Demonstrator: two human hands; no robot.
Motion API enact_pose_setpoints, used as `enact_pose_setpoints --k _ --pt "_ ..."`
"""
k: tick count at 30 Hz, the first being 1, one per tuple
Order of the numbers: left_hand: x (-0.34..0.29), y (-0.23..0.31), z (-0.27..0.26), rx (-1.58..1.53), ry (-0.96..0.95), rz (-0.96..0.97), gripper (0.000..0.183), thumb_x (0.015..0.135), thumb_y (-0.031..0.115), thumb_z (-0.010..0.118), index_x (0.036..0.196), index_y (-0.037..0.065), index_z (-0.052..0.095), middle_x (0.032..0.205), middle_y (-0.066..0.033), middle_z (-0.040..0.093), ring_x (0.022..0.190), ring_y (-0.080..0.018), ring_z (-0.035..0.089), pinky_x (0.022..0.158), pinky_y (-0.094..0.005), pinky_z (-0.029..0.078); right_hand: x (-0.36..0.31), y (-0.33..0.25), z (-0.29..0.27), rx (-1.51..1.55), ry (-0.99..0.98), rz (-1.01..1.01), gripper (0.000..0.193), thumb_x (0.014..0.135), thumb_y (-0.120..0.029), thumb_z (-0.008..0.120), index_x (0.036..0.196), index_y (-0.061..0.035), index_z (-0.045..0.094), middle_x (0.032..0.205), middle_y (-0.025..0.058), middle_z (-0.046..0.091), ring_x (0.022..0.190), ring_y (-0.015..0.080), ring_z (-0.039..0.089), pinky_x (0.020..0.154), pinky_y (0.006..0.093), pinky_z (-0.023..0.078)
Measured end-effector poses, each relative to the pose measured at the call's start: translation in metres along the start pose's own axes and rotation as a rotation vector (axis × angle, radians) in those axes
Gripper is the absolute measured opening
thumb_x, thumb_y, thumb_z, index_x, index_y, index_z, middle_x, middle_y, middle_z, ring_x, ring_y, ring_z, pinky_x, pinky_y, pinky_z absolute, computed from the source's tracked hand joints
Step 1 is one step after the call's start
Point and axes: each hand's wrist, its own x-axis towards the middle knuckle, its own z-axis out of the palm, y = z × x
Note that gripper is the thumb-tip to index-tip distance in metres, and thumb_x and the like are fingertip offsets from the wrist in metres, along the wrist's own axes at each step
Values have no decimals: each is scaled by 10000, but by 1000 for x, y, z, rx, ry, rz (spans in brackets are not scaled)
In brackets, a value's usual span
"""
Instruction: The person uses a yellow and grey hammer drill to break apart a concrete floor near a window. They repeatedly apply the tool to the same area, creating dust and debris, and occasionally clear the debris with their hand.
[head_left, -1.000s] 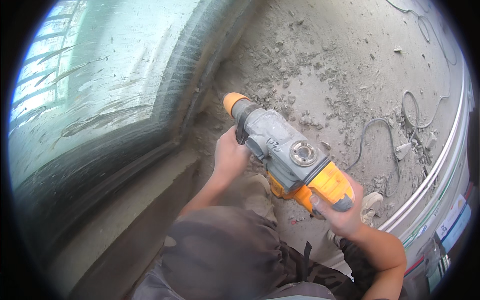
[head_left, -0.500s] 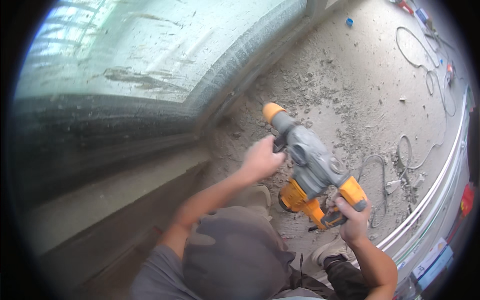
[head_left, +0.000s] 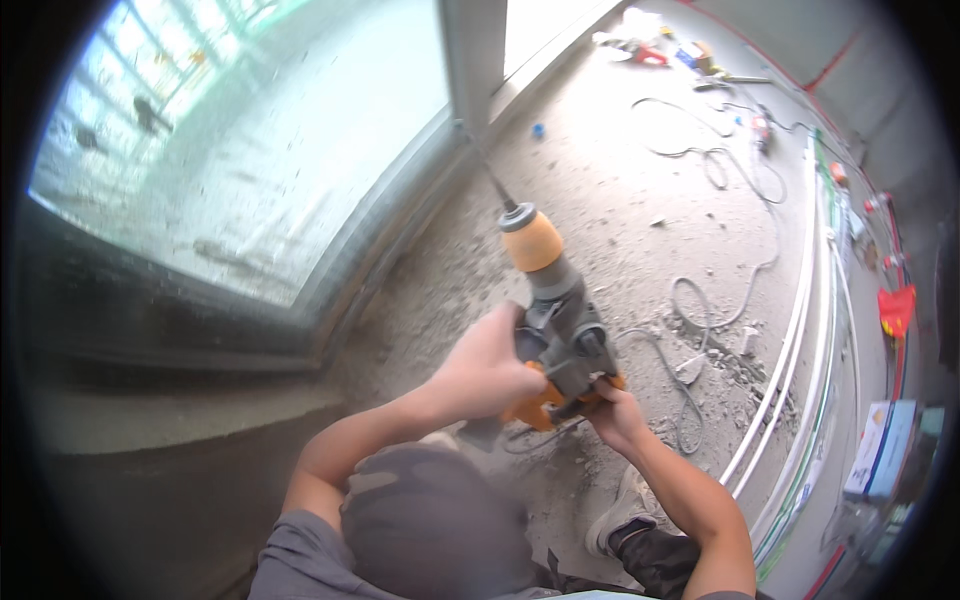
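I hold a yellow-orange and grey rotary hammer drill [head_left: 568, 345] in front of me, its nose tilted up and away. A long thin drill bit [head_left: 496, 183] sticks out of its chuck and points toward the window frame; whether the tip touches anything is not clear. My left hand [head_left: 485, 365] is closed round the side handle by the drill's front. At the rear, my right hand [head_left: 614, 418] is wrapped on the back of the tool, its fingers partly hidden by the body.
A dusty window [head_left: 300, 170] with a dark frame stands to the left. Rubble [head_left: 440, 275] lies along its foot. A grey cable [head_left: 690, 300] loops over the floor. Long white pipes [head_left: 795, 350] run at the right, near a blue-and-white box [head_left: 880, 447] and a red item [head_left: 897, 310].
The drill has swung from tilted sideways to pointing more upward and away, and its bit now shows. My right hand has moved left with it. The view has shifted toward the far floor.
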Motion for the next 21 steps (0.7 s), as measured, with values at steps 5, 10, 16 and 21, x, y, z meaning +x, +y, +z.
enact_pose_setpoints --k 5,10,16,21 --pt "1 34 22 249 110 214 653 730 126 825 1323 -66 631 1124 -213 723 1087 -344 720 1001 -423 542 -15 -95 50 -1060 30 89 486 1053 -389 768 1345 -4 713 1239 126 781 1113 247 760 941 386 604" --pt "27 9 38 434 96 385 609 737 64 786 1311 -68 631 1142 -242 707 1127 -410 691 1009 -462 529 -81 -195 88 -1797 -109 -38 637 995 -454 779 1367 58 705 1271 251 780 1208 384 743 1051 465 578" --pt "-6 4 49 467 174 350 516 891 195 812 1329 1 620 1255 -231 691 1191 -435 684 1001 -522 543 -127 -241 120 -1903 -80 -104 678 989 -443 789 1434 55 672 1399 281 719 1325 400 686 1147 465 530" --pt "-15 -9 75 410 128 328 536 863 96 777 1368 38 607 1275 -222 677 1195 -445 682 1005 -524 548 -108 -213 125 -1669 -260 -501 853 988 -448 823 1629 -14 466 1596 262 566 1454 415 581 1217 484 474"
